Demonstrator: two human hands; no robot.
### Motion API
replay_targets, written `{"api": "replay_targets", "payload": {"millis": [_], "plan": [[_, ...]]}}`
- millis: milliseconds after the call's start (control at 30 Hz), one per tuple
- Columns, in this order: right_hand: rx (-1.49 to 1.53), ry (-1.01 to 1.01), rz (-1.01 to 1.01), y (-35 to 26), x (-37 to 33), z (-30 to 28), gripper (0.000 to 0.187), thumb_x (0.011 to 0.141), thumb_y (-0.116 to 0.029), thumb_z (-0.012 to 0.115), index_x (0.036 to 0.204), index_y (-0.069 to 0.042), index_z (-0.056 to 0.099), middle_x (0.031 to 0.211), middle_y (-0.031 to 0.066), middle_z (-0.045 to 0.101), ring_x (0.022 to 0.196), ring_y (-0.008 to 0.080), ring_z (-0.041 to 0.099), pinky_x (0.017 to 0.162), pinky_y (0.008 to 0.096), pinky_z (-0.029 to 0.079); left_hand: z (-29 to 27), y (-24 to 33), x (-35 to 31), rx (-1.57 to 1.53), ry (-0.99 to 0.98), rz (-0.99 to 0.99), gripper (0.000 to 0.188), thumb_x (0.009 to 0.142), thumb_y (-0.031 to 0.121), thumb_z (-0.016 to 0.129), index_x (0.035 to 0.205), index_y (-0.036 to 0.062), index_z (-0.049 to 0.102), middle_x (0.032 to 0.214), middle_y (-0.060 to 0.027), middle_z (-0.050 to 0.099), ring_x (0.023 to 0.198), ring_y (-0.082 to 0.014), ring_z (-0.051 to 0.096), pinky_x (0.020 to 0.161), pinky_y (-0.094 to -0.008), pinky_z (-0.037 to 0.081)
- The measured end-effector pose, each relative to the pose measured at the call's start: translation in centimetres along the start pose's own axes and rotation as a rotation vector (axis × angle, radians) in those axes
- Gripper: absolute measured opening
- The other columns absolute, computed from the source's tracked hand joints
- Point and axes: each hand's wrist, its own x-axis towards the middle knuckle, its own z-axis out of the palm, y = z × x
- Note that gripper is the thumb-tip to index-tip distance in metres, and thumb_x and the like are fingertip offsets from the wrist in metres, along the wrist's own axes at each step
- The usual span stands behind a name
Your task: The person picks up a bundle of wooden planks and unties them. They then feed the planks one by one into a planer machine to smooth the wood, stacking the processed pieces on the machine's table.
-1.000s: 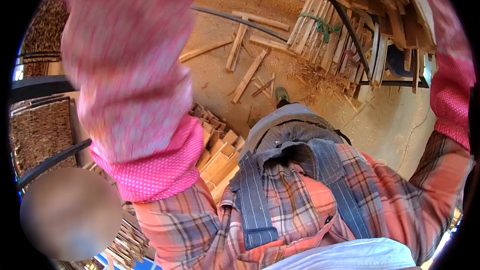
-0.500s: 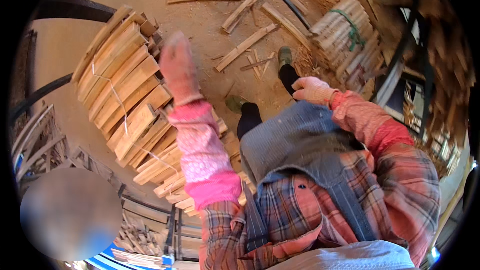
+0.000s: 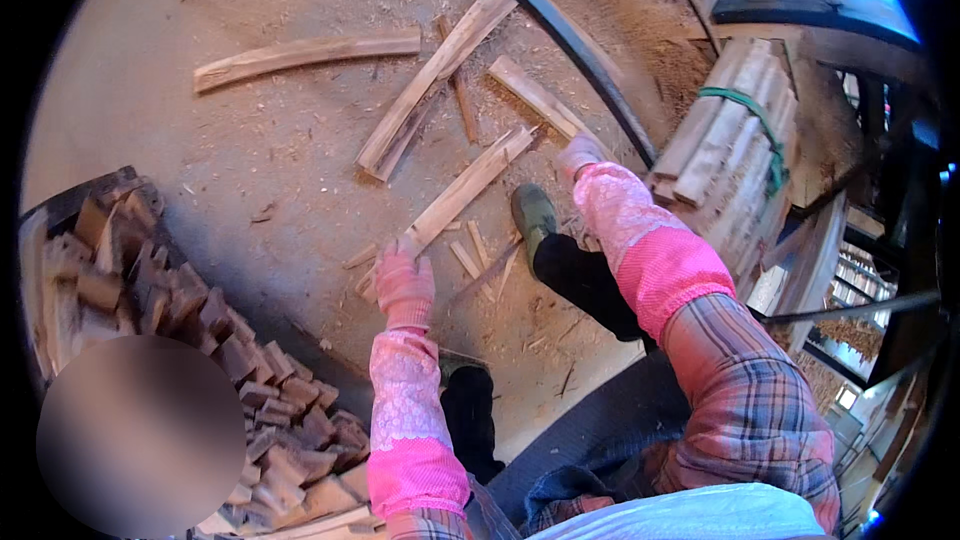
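Note:
Both gloved hands reach down to pieces of wood on the floor. My left hand (image 3: 403, 287), fingers curled, closes over the near end of a wooden strip (image 3: 470, 187) that runs up and to the right. Farther right, my right hand (image 3: 581, 153) is closed at the lower end of a second wooden strip (image 3: 537, 96); its fingertips are partly hidden. Both pieces lie on the dusty floor. Beyond them, a long wooden strip (image 3: 437, 80) lies slanted over another piece, and a curved strip (image 3: 308, 57) lies to its left.
A large stack of cut wood (image 3: 290, 410) stands at lower left. On the right is a wood bundle (image 3: 735, 130) tied with a green strap (image 3: 765, 120). A dark curved bar (image 3: 570, 30) crosses the far side. Thin wood slivers (image 3: 480, 255) lie near my green shoe (image 3: 534, 215).
My view has swung, placing the wood stack lower left. My left hand has left the stack's side for a floor strip. My right hand has moved from my lap down to another strip.

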Motion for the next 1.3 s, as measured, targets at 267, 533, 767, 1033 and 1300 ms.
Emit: {"api": "replay_targets", "payload": {"millis": [267,533,767,1033,1300], "plan": [[0.049,0.226,0.169,4.1,13.0,4.4,0.044,0.083,-0.028,0.077,0.122,-0.007,0.071,0.13,0.0203,0.068,0.12,0.0356,0.067,0.1,0.0463,0.056,6.9,1.7,8.2,0.319,-0.022,0.081,0.07,0.077,0.027,0.081,0.138,0.0068,0.055,0.125,-0.0148,0.061,0.119,-0.0369,0.059,0.104,-0.0516,0.046],[0.122,0.108,0.101,2.0,6.4,1.7,0.058,0.072,-0.04,0.084,0.116,-0.004,0.075,0.12,0.0198,0.073,0.11,0.0323,0.072,0.094,0.043,0.058,-2.4,-1.6,-0.3,-0.152,0.102,0.17,0.068,0.071,0.011,0.079,0.134,0.003,0.056,0.109,-0.0202,0.06,0.104,-0.0398,0.061,0.09,-0.0486,0.051],[0.432,0.341,0.044,-2.7,10.9,-0.3,0.077,0.081,-0.044,0.076,0.138,0.004,0.057,0.139,0.0297,0.06,0.132,0.0386,0.058,0.11,0.0449,0.046,-6.3,9.0,17.5,0.004,0.393,0.249,0.09,0.075,0.023,0.086,0.15,0.0037,0.041,0.119,-0.0212,0.059,0.118,-0.0424,0.058,0.101,-0.0502,0.048],[0.75,-0.052,-0.089,-4.8,3.2,-4.2,0.075,0.088,-0.04,0.068,0.148,0.001,0.049,0.144,0.0281,0.057,0.134,0.0412,0.056,0.109,0.0451,0.047,-5.6,12.5,22.1,0.111,0.062,-0.087,0.111,0.074,0.026,0.087,0.16,0.009,0.02,0.135,-0.0221,0.058,0.122,-0.039,0.063,0.106,-0.0493,0.048],[0.816,0.056,-0.119,-9.0,-5.5,-1.4,0.074,0.08,-0.027,0.078,0.146,-0.004,0.052,0.137,0.028,0.061,0.13,0.0415,0.058,0.111,0.0433,0.046,-1.7,2.4,9.4,-0.408,0.073,-0.213,0.124,0.068,0.024,0.093,0.161,-0.0042,0.016,0.155,-0.0271,0.044,0.138,-0.0352,0.052,0.116,-0.0399,0.041]]}}
